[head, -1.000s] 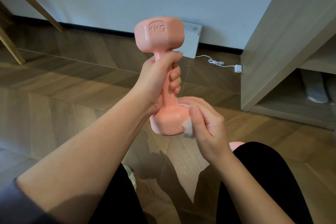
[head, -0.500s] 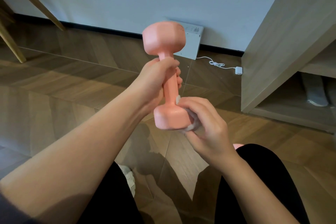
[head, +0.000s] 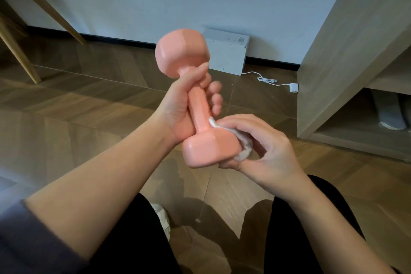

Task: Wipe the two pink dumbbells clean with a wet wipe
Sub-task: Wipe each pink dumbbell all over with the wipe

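Note:
My left hand [head: 182, 104] holds a pink dumbbell [head: 200, 104] by its handle, tilted with one head up toward the wall and the other down toward me. The fingers are loosened around the handle. My right hand [head: 264, 151] presses a crumpled white wet wipe [head: 243, 143] against the right side of the lower head, just below the handle. The second pink dumbbell is hidden from view in this frame.
A white box [head: 225, 54] leans on the wall behind the dumbbell, with a white cable and plug [head: 293, 88] on the wooden floor. A wooden cabinet [head: 347, 51] stands at right, chair legs [head: 20, 55] at left. My black-clad legs [head: 295, 229] are below.
The dumbbell has turned in my left hand, its 1KG marking rotated out of sight, and its top tilted left. My right hand with the wipe moved around the lower head.

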